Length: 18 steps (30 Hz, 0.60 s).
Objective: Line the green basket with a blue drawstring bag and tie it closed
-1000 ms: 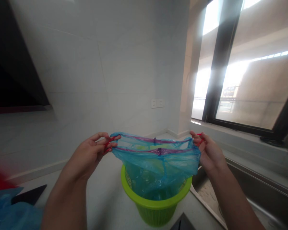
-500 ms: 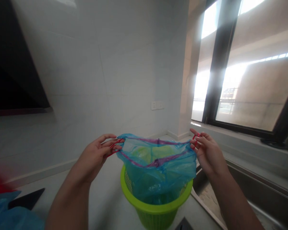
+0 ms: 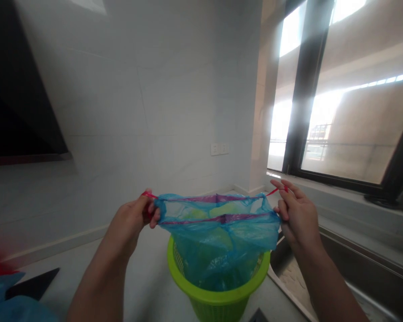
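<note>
I can see the left grip [image 3: 132, 217] pinching one end of a blue plastic bag [image 3: 218, 257] and the right grip [image 3: 298, 217] pinching the other, a red drawstring [image 3: 272, 192] looped on it too. The bag's mouth is stretched between the two grips, its body hanging down into a green basket [image 3: 218, 296] below them. The basket stands on the pale surface [image 3: 151, 273]; a sink [image 3: 366, 270] lies below the right grip.
</note>
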Available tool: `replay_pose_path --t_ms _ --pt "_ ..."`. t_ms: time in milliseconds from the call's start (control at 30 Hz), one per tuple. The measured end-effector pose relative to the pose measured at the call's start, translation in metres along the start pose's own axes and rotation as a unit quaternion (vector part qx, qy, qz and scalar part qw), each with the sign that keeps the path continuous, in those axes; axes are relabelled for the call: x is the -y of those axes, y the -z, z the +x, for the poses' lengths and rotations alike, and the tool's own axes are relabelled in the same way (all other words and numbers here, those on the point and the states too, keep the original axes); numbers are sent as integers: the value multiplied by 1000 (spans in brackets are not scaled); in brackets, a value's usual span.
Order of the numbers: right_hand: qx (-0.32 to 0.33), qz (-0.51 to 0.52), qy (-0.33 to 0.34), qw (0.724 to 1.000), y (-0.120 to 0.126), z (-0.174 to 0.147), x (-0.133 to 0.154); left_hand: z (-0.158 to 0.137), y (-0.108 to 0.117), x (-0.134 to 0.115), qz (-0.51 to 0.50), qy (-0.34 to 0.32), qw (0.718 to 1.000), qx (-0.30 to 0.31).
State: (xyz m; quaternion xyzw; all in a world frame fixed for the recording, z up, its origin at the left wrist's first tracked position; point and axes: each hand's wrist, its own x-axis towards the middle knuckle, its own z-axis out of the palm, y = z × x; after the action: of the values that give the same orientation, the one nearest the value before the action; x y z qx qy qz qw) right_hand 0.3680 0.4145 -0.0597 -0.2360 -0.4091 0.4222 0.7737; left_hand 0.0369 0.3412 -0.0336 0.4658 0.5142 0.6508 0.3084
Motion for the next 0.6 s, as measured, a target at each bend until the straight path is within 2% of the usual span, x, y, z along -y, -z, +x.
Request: replay_pose_path --t_ms 167,367,467,600 --pt "20 -38 -27 999 0 0 -2 -1 0 0 -22 55 998 -3" --pt "40 -14 -58 997 1 3 -1 -3 1 -3 -36 58 997 20" --pt "49 2 -83 995 4 5 1 -3 2 -4 -47 45 998 7" --pt "104 -117 -150 976 12 9 7 -1 4 -7 -136 2 990 -31"
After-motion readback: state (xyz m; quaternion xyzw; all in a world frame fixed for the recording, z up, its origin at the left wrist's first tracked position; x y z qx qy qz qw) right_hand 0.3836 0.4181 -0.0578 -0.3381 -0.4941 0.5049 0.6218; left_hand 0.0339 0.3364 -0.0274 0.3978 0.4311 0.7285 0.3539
